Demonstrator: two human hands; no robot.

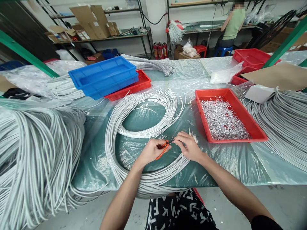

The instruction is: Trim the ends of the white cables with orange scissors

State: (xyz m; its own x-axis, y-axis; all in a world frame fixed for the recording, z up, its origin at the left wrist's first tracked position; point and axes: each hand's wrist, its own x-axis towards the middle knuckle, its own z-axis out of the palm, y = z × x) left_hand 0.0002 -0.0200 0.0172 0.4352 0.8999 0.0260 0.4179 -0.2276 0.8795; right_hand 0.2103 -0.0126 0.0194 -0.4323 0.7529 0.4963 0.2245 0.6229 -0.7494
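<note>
My left hand (151,151) is closed around orange-handled cutters (164,149), whose dark jaws point toward my right hand. The fingers of my right hand (188,145) pinch something tiny at the jaws; I cannot make out whether it is a cable end or a loose piece. Under both hands a large coil of light grey cables (112,143) curves round, its cut ends showing just behind my right hand. A second, whiter coil of cables (144,132) lies partly over it. Small scraps are scattered on the plastic sheet near the cutters.
A red tray (260,138) of small silvery-white pieces stands to the right. Thick cable bundles lie at the left (45,153) and right (287,127). Blue trays (103,72) rest over a red tray (144,78) behind. Beyond the table sits a person (233,24) facing a bench.
</note>
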